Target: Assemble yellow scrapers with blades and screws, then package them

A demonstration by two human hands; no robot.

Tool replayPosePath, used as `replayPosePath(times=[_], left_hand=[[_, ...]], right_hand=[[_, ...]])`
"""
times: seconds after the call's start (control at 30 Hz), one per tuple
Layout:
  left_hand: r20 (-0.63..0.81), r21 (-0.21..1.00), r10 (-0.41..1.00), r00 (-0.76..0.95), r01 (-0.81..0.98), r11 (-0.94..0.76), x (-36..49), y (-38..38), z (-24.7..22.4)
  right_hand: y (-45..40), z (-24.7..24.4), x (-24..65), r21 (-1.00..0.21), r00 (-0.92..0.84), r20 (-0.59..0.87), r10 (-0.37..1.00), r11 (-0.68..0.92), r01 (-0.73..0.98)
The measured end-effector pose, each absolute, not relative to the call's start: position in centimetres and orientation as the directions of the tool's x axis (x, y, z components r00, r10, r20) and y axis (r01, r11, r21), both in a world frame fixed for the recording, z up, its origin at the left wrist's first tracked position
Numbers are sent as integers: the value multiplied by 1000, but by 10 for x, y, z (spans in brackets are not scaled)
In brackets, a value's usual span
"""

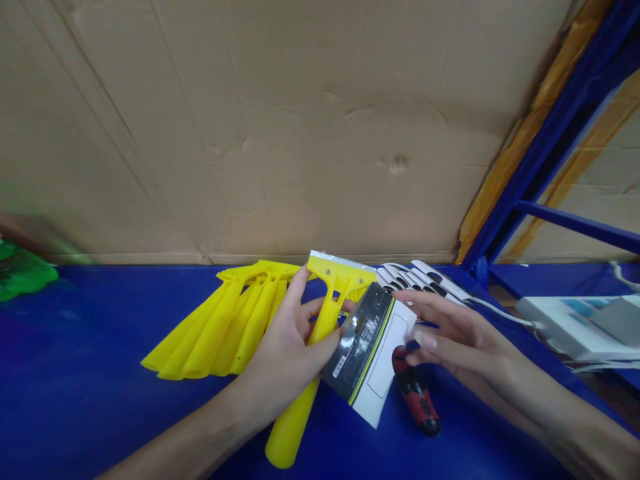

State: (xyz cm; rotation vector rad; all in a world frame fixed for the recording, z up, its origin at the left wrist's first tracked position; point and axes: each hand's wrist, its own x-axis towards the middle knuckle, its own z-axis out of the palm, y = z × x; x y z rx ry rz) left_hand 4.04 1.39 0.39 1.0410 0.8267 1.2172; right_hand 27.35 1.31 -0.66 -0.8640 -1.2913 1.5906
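Note:
My left hand point(295, 333) is wrapped around a yellow scraper point(327, 317), held tilted with its metal-edged head up and its handle pointing down toward me. A black-and-white printed card sleeve point(367, 353) lies across the right side of the scraper, its left edge by my left thumb. The fingers of my right hand point(450, 333) are closed at the sleeve's upper right edge. Below that hand, a red-and-black screwdriver handle point(417, 400) rests on the blue table point(165, 427); its other end is hidden.
Several yellow scrapers point(230, 320) lie in an overlapping row at the left. Behind my right hand sits a pile of white-and-black cards point(425, 277). A white device point(580, 330) with cables is at the right, near a blue metal frame point(540, 147). Cardboard point(300, 133) stands behind; green plastic point(25, 270) lies far left.

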Motion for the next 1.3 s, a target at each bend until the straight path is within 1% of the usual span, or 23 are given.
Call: replayPosePath(times=[0.13, 0.27, 0.4, 0.47, 0.5, 0.53, 0.6, 0.67, 0.7, 0.77, 0.87, 0.93, 0.97, 1.03, 1.1, 1.2, 1.3], left_hand=[[24, 962, 992, 126, -272, 11, 39, 16, 1], [21, 976, 997, 77, -217, -4, 35, 16, 2], [-9, 975, 991, 131, -218, 38, 34, 21, 10], [-5, 976, 986, 165, -216, 41, 36, 27, 16], [6, 975, 985, 170, -219, 32, 37, 31, 21], [27, 973, 986, 164, -230, 11, 38, 35, 25], [96, 957, 989, 115, -282, -60, 38, 44, 36], [161, 919, 986, 41, -370, -135, 36, 52, 49], [169, 895, 986, 0, -418, -153, 34, 55, 55], [135, 855, 989, -59, -497, -147, 31, 58, 64], [52, 817, 993, -105, -568, -103, 32, 57, 68], [15, 788, 995, -103, -611, -75, 38, 54, 63], [19, 770, 995, -102, -633, -80, 41, 53, 59], [59, 741, 995, -81, -664, -98, 47, 50, 51], [71, 732, 997, -31, -678, -73, 51, 50, 44], [34, 758, 999, 23, -652, -11, 48, 52, 40], [38, 799, 999, 36, -601, -9, 42, 53, 39]], right_hand=[[14, -13, 277, -985, -487, 73, 870, -14, -173], [14, -17, 284, -990, -491, 118, 863, 67, -121], [18, -8, 286, -963, -529, 208, 823, 266, 35], [23, 1, 284, -938, -588, 185, 788, 320, 133], [26, 6, 283, -930, -569, 182, 802, 328, 165], [30, 10, 283, -933, -554, 168, 816, 314, 179], [37, 17, 282, -961, -542, 144, 828, 248, 125], [42, 20, 284, -977, -567, 130, 814, 202, 66], [44, 19, 284, -981, -576, 127, 807, 188, 47], [44, 14, 285, -987, -579, 110, 808, 159, 35], [39, 3, 280, -994, -580, 38, 813, 91, 63], [34, -2, 275, -994, -568, 13, 823, 72, 81], [32, -4, 272, -993, -556, 15, 831, 75, 86], [29, -5, 267, -991, -524, 43, 851, 103, 85], [26, -5, 263, -989, -490, 86, 867, 135, 65], [25, -3, 261, -988, -445, 139, 885, 153, -5], [25, -2, 261, -989, -404, 145, 903, 137, -50]])
